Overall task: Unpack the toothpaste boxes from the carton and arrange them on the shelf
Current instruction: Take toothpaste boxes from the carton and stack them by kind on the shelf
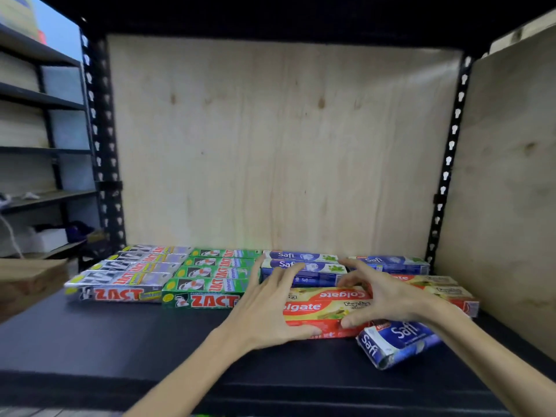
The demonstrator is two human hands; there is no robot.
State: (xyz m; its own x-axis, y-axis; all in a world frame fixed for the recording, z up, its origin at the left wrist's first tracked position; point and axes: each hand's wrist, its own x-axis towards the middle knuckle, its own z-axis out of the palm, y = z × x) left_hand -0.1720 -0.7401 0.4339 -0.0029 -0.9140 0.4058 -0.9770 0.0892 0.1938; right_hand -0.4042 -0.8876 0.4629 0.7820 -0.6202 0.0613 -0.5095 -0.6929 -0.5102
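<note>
1. Red-and-yellow Colgate boxes (326, 308) lie flat on the black shelf board (120, 341), just in front of the blue Safi boxes (301, 267). Both hands are spread over them: the left hand (266, 308) with fingers splayed wide and its thumb along the near edge, the right hand (380, 296) arched over the far end with its thumb on the near edge. I would call it a loose bracing hold, neither hand closed tight.

2. One loose Safi box (397, 341) lies skewed and looks dented, touching the Colgate boxes' near right corner and close under the right forearm. A sideways nudge could, I think, push it toward the shelf's front edge.

3. Pushing the Colgate stack back unevenly might knock the Safi rows crooked, or shove against the green Zact boxes (210, 281) beside them.

4. Silver Zact boxes (129, 275) at the far left look safely clear.

5. No carton I can name for certain; something brown (27, 281) sits at the left.
</note>
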